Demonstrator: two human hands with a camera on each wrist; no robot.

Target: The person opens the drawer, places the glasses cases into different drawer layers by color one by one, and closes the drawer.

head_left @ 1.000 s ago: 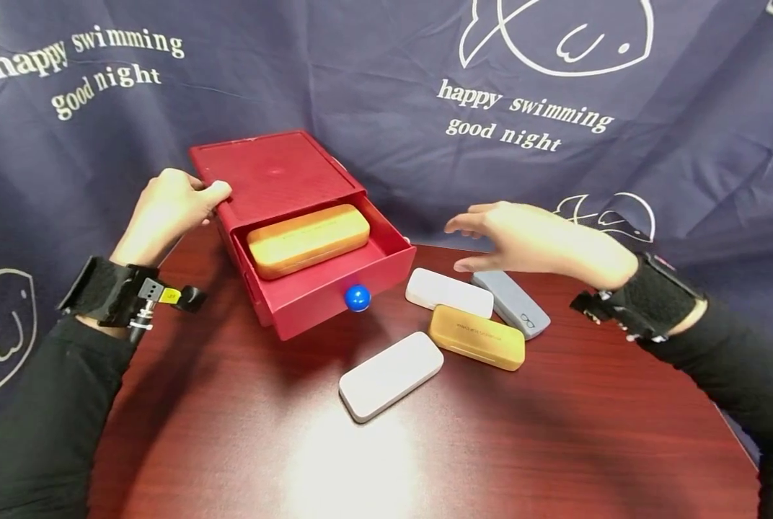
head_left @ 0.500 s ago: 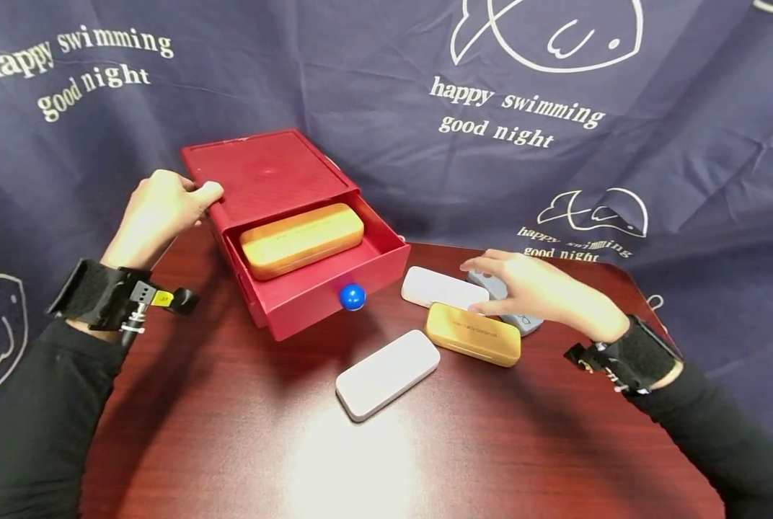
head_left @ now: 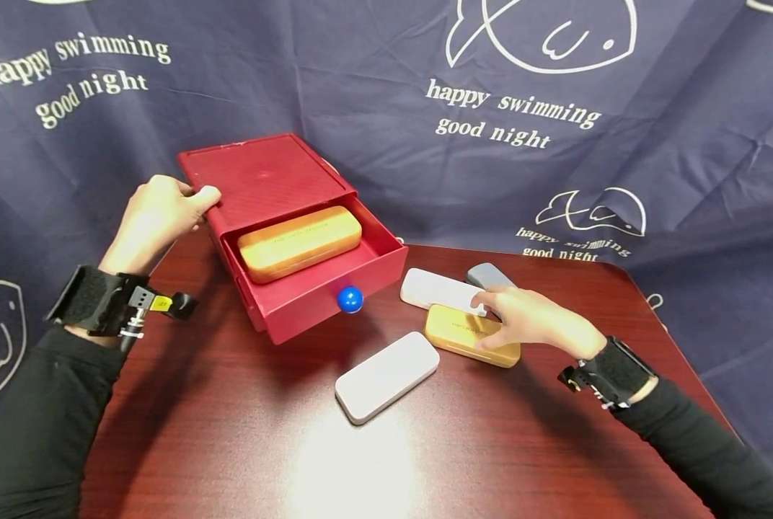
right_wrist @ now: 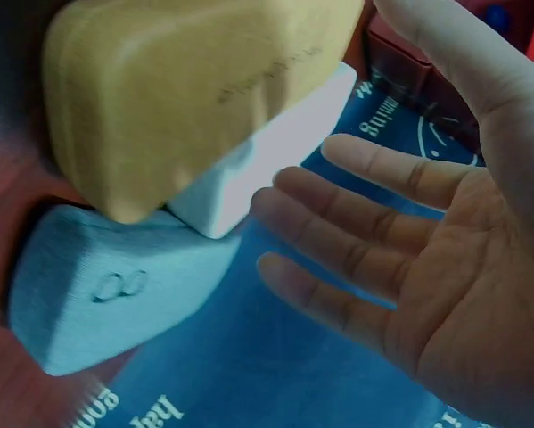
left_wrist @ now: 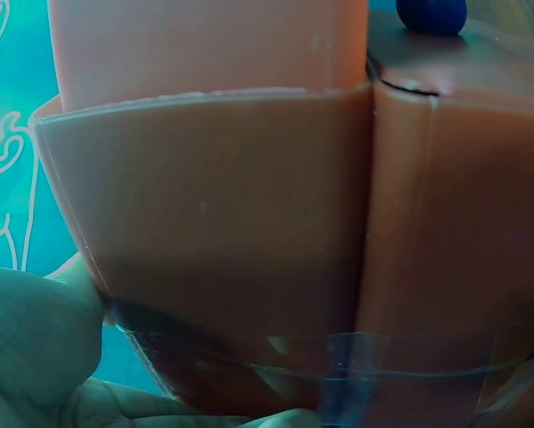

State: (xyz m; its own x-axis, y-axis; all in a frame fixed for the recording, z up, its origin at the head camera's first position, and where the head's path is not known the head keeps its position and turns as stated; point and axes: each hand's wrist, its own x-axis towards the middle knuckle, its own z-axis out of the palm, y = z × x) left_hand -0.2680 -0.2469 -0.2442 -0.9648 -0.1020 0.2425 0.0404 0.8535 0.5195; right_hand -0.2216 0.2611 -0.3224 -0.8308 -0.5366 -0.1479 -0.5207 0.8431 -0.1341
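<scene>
A red drawer box (head_left: pixel 263 176) stands at the table's back left, its drawer (head_left: pixel 334 285) pulled out. A yellow glasses case (head_left: pixel 298 241) lies in the drawer. My left hand (head_left: pixel 166 209) grips the box's left rear corner, thumb on the lid; the left wrist view shows the box wall (left_wrist: pixel 249 223) close up. My right hand (head_left: pixel 506 321) hovers with spread, straight fingers over a second yellow case (head_left: pixel 461 333) on the table. In the right wrist view the palm (right_wrist: pixel 427 267) is open and apart from that case (right_wrist: pixel 186 89).
A white case (head_left: pixel 435 288) and a grey case (head_left: pixel 487 274) lie just behind the yellow one. Another white case (head_left: pixel 386 375) lies nearer the front. A blue knob (head_left: pixel 350 299) sticks out of the drawer front. A dark blue printed cloth (head_left: pixel 555 144) hangs behind the table.
My right hand has come down and toward me from above the grey case to the yellow case on the table. The left hand stays on the box.
</scene>
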